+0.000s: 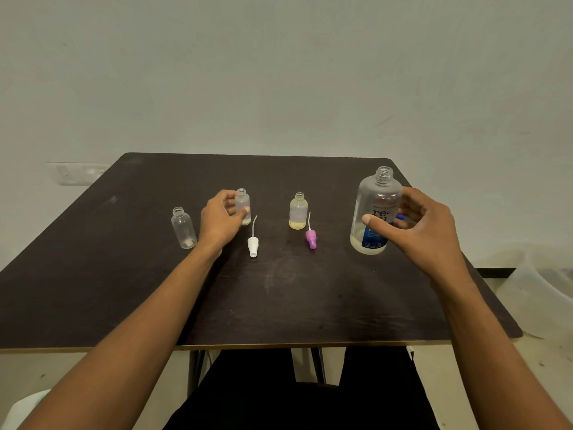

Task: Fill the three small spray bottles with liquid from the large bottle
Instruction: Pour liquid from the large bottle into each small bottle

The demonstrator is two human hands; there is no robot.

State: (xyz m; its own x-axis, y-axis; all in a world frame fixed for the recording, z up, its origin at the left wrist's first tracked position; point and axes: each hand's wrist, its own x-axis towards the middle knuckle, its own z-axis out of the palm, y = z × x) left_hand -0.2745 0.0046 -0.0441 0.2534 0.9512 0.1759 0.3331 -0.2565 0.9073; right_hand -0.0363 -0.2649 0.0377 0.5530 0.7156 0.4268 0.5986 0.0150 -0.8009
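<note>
Large bottle (pixel 373 212), uncapped and upright, stands near the right edge of a dark table (pixel 279 290) that sits against a plain pale wall (pixel 279 72); only a shallow pool of liquid shows at its base. The right hand (pixel 428 231) curls around it, thumb across the blue label, fingers behind; whether the grip is firm I cannot tell. A pale translucent tub (pixel 539 290) sits on the floor to the right of the table. Three small open bottles stand in a row: the left bottle (pixel 183 228) clear and apart, the middle bottle (pixel 243 206) pinched between thumb and fingers of the left hand (pixel 220 218), the right bottle (pixel 298 211) holding yellowish liquid. A white sprayer (pixel 253 243) and a pink sprayer (pixel 311 238) lie flat just before the middle and right bottles.
</note>
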